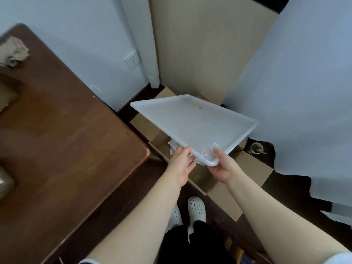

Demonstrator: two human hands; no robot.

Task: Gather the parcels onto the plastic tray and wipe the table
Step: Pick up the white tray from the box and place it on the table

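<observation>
Holding the tray (194, 122) by its near corner, both hands grip it. The left hand (182, 164) takes the rim left of the corner with its fingers underneath, and the right hand (222, 168) takes the other side, thumb over the rim and fingers curled below. The tray is white and translucent, tilted in the air above an open cardboard box (247, 168) on the floor, just beside the corner of the brown counter (66, 140). A crumpled brown parcel (16, 52) lies at the counter's far edge; other brownish shapes at its left edge are too blurred to tell. A cup (256, 148) stands on the floor beyond the box, and white clogs (196, 208) show below the hands.
</observation>
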